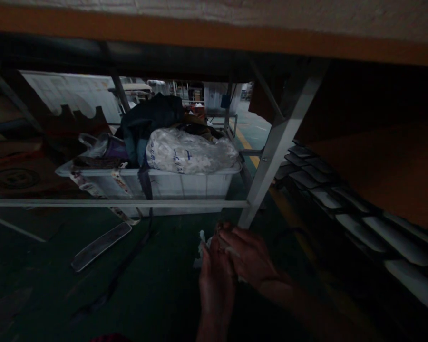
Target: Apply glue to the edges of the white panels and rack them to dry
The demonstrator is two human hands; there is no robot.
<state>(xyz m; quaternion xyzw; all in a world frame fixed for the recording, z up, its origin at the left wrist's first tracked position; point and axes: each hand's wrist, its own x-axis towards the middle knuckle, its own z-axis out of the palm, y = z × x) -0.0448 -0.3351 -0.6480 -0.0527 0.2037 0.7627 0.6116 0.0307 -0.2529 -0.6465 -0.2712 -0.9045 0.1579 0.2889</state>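
Observation:
Low under the table, my left hand (216, 275) and my right hand (249, 251) are brought together, right fingers lying across the left. Both look closed, with their fingers pressed together around a small dark thing that I cannot make out in the dim light. A crumpled whitish scrap (199, 251), perhaps paper or thin plastic, shows just left of my left hand; whether the hand touches it is unclear. Right behind my hands stands a pale metal table leg (271, 156).
A white plastic tub (171, 187) holds a clear plastic bag (189, 152) and dark cloth (153, 116). A crossbar (185, 204) runs before it. The tabletop edge (199, 31) hangs overhead. A long flat piece (102, 247) lies on the green floor; several similar pieces line the right.

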